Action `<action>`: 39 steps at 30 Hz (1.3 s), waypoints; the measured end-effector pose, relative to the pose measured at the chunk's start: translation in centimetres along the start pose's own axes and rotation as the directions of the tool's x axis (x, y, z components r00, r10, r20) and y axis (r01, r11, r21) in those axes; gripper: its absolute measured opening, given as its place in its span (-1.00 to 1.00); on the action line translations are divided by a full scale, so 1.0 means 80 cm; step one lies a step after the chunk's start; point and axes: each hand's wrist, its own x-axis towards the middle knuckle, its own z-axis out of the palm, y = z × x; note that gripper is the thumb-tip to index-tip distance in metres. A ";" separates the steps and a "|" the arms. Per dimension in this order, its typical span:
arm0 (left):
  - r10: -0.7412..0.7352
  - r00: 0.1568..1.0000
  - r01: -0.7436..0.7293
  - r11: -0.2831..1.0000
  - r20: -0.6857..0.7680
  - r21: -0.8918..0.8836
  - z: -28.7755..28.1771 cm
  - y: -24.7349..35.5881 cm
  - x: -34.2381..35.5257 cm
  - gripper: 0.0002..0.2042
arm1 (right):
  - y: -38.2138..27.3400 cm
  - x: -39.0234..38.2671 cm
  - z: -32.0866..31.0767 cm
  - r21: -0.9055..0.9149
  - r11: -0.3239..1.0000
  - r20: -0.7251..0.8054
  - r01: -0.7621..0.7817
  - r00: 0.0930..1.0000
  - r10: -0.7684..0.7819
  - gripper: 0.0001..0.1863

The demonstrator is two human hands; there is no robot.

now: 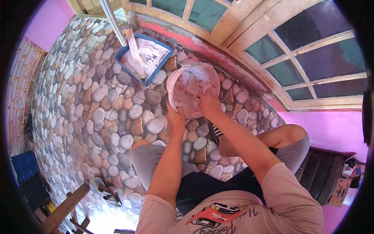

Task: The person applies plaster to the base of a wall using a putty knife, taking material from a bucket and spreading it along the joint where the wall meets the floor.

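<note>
A pinkish, translucent bucket (180, 87) sits tilted toward me on the pebble-patterned floor, its inner wall smeared with whitish residue. My left hand (176, 118) grips the near-left rim, with the thumb over the edge. Over the near-right side reaches my right hand (209, 104), its fingers curled down inside the bucket. Whatever those fingers hold, if anything, I cannot make out. Beyond the bucket to the left lies a shallow blue tray (161, 67) of whitish powder (150, 54), with a pale wooden stick (133, 46) standing in it.
A metal pole (113, 20) slants down beside the tray. Paned wooden doors (272, 74) rise above a worn pink sill (183, 38) at the far right. A dark sandal (215, 130) lies by my foot. Lower left are a wooden beam (64, 210) and another sandal (105, 189).
</note>
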 end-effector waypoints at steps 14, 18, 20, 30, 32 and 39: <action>-0.005 1.000 0.005 1.000 -0.004 0.014 0.002 0.005 -0.001 -0.56 | 0.001 0.001 -0.002 0.120 0.991 -0.034 -0.057 0.998 0.061 -0.70; -0.036 0.999 0.036 0.999 0.003 0.021 0.005 0.010 -0.003 -0.55 | 0.013 0.022 -0.003 0.051 0.995 -0.171 -0.086 0.981 0.093 -0.73; -0.015 1.000 0.015 1.000 0.017 0.007 0.005 0.010 -0.004 -0.55 | 0.013 0.014 0.004 0.073 0.994 -0.115 -0.085 0.989 0.093 -0.73; -0.008 1.000 0.008 1.000 -0.010 -0.001 0.008 -0.003 0.005 -0.50 | -0.002 -0.004 -0.004 0.175 0.984 0.072 -0.026 0.997 0.014 -0.75; -0.016 1.000 0.015 1.000 -0.019 -0.005 0.008 -0.002 0.002 -0.51 | -0.010 -0.011 -0.003 0.114 0.993 0.065 0.023 0.997 -0.031 -0.74; -0.001 1.000 0.001 0.999 -0.011 -0.036 0.008 0.002 0.003 -0.53 | -0.011 -0.021 -0.012 -0.063 0.993 0.011 0.099 0.995 -0.099 -0.74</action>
